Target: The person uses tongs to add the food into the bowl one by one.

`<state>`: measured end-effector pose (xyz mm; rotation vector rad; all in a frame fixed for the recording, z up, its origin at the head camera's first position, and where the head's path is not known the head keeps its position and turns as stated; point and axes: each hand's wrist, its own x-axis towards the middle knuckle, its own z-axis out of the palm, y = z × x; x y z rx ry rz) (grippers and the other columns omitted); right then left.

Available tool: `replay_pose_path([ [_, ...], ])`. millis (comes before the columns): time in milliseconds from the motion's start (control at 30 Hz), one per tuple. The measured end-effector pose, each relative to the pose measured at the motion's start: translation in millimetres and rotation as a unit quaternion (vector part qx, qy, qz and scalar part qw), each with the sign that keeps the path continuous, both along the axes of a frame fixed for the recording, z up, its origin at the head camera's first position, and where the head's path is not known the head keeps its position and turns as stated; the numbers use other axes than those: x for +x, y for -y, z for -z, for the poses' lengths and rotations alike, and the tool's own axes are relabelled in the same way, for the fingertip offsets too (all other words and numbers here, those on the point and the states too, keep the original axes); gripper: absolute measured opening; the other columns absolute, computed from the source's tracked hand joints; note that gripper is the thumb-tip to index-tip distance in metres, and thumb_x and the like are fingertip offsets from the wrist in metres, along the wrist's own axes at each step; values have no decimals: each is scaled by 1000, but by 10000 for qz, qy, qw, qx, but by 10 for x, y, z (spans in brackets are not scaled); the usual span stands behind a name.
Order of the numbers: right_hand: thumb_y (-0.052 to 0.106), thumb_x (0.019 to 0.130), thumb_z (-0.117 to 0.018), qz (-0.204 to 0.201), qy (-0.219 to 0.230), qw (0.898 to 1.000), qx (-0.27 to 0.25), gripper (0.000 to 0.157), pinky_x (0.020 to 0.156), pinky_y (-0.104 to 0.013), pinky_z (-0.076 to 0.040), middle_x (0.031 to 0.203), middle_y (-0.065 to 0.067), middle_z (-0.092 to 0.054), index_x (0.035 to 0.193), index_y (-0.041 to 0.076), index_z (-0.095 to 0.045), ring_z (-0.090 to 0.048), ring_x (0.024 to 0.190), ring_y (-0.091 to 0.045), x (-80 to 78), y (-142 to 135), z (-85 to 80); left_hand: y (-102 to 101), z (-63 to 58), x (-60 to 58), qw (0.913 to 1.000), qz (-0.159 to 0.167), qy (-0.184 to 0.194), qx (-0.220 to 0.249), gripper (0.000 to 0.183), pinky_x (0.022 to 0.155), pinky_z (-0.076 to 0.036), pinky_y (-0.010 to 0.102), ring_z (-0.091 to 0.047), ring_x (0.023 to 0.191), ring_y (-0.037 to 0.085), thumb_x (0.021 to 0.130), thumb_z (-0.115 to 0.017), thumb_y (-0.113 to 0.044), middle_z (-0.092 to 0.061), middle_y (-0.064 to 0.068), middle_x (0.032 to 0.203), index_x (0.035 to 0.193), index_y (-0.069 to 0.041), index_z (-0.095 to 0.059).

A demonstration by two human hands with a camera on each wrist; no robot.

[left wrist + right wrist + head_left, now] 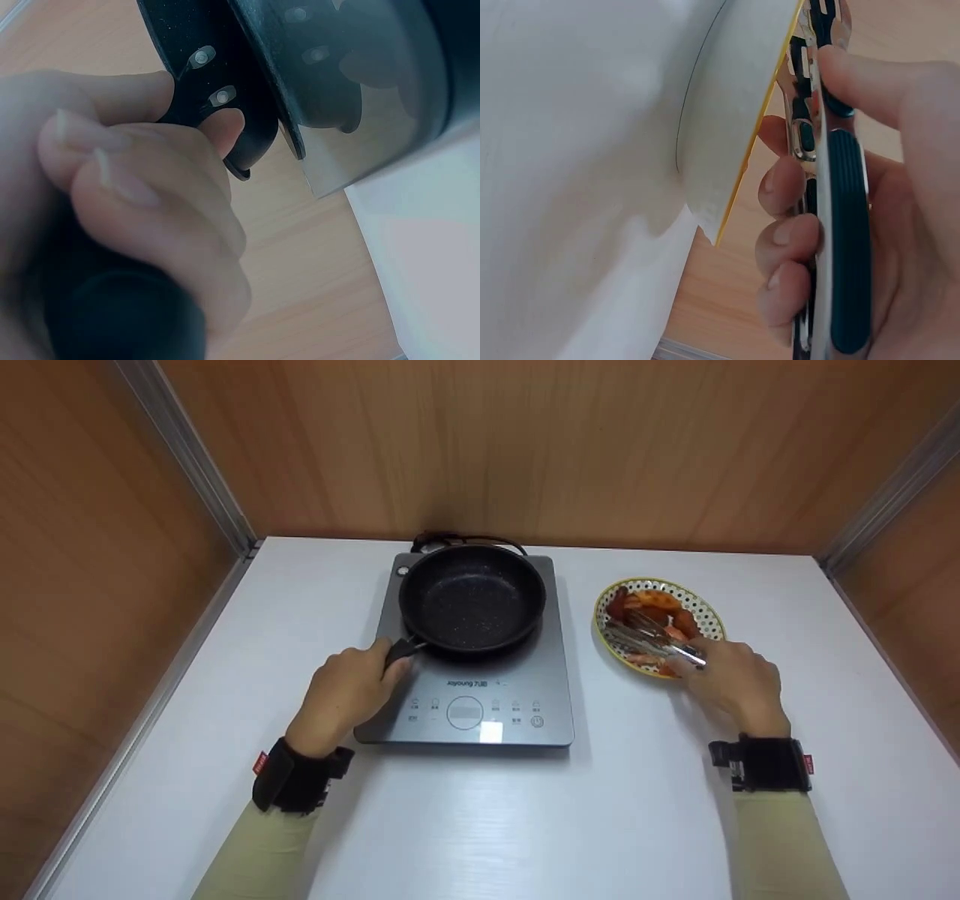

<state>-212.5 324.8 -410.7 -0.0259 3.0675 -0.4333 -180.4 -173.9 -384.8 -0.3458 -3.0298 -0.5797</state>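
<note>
My left hand (351, 690) grips the handle (124, 315) of a black frying pan (472, 598), fingers curled round it. The pan's inside is speckled and bare, and it sits over the back half of a grey induction cooktop (517, 682). In my right hand (731, 679) are metal tongs (652, 642) with dark grip panels, clear in the right wrist view, where the fingers wrap the tongs (847, 240). The tong tips reach over a dotted, yellow-rimmed plate (709, 615) of reddish-orange food pieces (656, 600). Whether the tips pinch a piece, I cannot tell.
The cooktop and plate stand on a white table (480, 825), the plate to the cooktop's right. A black power cord (480, 538) runs behind the pan. Wood-grain panels (510, 442) with metal corner strips (202, 457) enclose the back and both sides.
</note>
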Motion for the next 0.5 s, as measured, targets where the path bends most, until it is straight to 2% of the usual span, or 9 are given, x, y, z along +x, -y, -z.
replay_pose_path([
  [300, 50, 105, -63, -6, -281, 9996, 8, 59, 82, -65, -48, 132, -36, -64, 143, 4, -64, -60, 117, -59, 18, 9, 13, -4, -13, -4, 9999, -56, 105, -11, 29, 56, -41, 41, -54, 65, 28, 110, -60, -32, -59, 13, 75, 101, -5, -58],
  [500, 49, 105, -64, 22, -300, 9995, 56, 58, 79, -64, -48, 133, -36, -63, 144, 7, -64, -60, 117, -59, 7, 1, 17, 1, -9, 3, 10000, -43, 77, -4, 30, 55, -42, 41, -55, 64, 28, 110, -60, -33, -60, 14, 75, 102, -4, -58],
])
